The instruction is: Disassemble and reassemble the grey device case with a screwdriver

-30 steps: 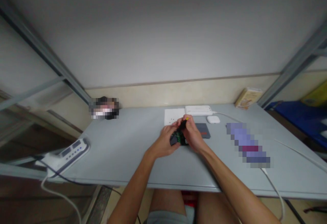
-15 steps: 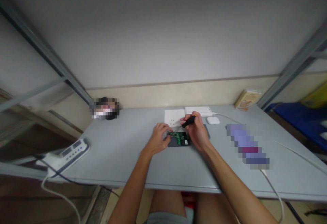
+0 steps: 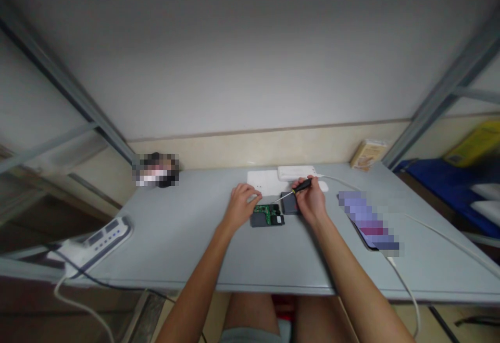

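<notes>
An opened dark device (image 3: 258, 220) with a green circuit board (image 3: 269, 210) lies flat on the table. At its upper left edge is my left hand (image 3: 242, 205), thumb and forefinger brought close together; anything between them is too small to make out. My right hand (image 3: 313, 203) grips a screwdriver (image 3: 302, 185) by its black handle. The thin shaft slants down left, with its tip just above the device's upper edge. Partly under my right hand lies a dark grey cover (image 3: 289, 204). Behind the device, a white paper (image 3: 262, 180) carries a few tiny dark specks.
A white rectangular block (image 3: 296, 172) with a cable stands at the back, near a white case (image 3: 323, 186). To the right lies a phone (image 3: 369, 223) on a cable. A power strip (image 3: 99, 244) sits at left, a small box (image 3: 368, 154) at back right.
My right hand has drawn the screwdriver back to the right, away from the board, and its shaft lies flatter. My left fingers have lifted off the device's left end. The view has shifted slightly.
</notes>
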Action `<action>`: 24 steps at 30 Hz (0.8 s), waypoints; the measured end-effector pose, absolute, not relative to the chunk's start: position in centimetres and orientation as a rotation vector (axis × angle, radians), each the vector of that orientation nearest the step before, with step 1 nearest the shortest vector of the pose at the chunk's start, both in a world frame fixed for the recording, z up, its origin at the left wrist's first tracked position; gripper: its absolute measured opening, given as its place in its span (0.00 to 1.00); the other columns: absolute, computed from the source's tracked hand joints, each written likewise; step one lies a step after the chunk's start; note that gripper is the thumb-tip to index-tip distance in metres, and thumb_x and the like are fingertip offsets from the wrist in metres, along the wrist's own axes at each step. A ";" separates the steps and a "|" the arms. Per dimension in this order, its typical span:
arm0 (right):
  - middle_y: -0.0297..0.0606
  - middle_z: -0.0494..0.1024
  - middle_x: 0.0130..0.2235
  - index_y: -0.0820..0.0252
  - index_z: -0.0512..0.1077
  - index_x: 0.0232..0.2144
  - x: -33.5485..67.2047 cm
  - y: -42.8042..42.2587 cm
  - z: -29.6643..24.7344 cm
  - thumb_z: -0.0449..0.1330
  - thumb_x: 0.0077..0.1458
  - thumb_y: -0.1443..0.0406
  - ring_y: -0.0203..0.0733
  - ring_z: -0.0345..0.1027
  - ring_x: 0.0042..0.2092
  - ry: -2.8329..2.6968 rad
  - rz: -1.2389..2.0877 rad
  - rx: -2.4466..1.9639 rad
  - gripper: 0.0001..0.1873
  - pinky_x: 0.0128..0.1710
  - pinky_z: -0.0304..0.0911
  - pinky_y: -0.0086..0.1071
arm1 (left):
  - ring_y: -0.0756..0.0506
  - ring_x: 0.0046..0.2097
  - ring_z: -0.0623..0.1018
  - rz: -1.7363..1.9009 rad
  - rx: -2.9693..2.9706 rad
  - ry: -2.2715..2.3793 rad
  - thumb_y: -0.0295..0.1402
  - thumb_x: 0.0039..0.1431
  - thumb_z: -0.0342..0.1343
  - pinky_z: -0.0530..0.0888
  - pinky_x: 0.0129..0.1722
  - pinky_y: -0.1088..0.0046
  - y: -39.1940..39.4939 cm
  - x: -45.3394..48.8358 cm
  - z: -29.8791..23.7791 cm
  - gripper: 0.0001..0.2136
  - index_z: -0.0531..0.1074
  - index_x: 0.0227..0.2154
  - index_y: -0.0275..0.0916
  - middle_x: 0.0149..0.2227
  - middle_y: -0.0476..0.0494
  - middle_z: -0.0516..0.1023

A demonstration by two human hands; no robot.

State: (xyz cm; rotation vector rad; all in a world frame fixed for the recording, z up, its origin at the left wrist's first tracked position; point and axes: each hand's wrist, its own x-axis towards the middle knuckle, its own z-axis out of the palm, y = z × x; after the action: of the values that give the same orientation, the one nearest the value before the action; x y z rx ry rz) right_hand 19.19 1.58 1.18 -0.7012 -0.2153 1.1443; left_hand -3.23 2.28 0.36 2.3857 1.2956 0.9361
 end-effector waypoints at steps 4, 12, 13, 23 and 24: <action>0.27 0.69 0.24 0.53 0.63 0.33 20.4 1.9 1.0 0.53 0.66 0.56 0.35 0.67 0.25 -0.171 1.199 -0.755 0.11 0.29 0.67 0.30 | 0.42 0.48 0.72 0.783 2.485 1.318 0.35 0.65 0.60 0.67 0.50 0.63 4.7 -0.7 1.5 0.05 0.81 0.37 0.44 0.40 0.45 0.77; 0.27 0.70 0.24 0.54 0.63 0.33 21.2 1.5 1.0 0.57 0.63 0.55 0.34 0.66 0.25 -0.208 1.200 -0.766 0.11 0.27 0.66 0.29 | 0.40 0.48 0.73 0.585 2.605 1.304 0.37 0.63 0.62 0.68 0.47 0.63 7.9 2.6 0.8 0.06 0.82 0.37 0.43 0.40 0.42 0.79; 0.27 0.70 0.24 0.54 0.64 0.34 21.1 1.5 1.1 0.57 0.62 0.55 0.34 0.66 0.25 -0.219 1.196 -0.753 0.10 0.27 0.66 0.29 | 0.40 0.47 0.73 0.599 2.605 1.302 0.37 0.63 0.61 0.68 0.47 0.63 7.8 2.5 0.8 0.06 0.82 0.36 0.42 0.39 0.42 0.79; 0.23 0.70 0.28 0.50 0.64 0.38 19.3 0.6 2.1 0.71 0.48 0.56 0.34 0.70 0.28 -0.602 0.921 -0.732 0.21 0.34 0.68 0.33 | 0.42 0.53 0.73 0.964 2.398 1.236 0.36 0.70 0.50 0.68 0.56 0.58 -0.8 -3.8 -0.4 0.11 0.76 0.48 0.45 0.49 0.42 0.77; 0.22 0.70 0.28 0.50 0.63 0.38 19.1 0.2 2.3 0.70 0.49 0.56 0.35 0.72 0.29 -0.631 0.855 -0.760 0.21 0.36 0.68 0.34 | 0.41 0.56 0.71 0.970 2.383 1.258 0.36 0.70 0.50 0.67 0.58 0.57 -1.9 -4.2 -0.7 0.13 0.73 0.52 0.45 0.53 0.41 0.75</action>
State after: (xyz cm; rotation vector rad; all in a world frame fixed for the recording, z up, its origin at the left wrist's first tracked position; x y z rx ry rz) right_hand 19.13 0.20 2.27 -0.7602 -0.6310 0.8547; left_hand -4.16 -1.89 -0.68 2.3827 1.2581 0.9696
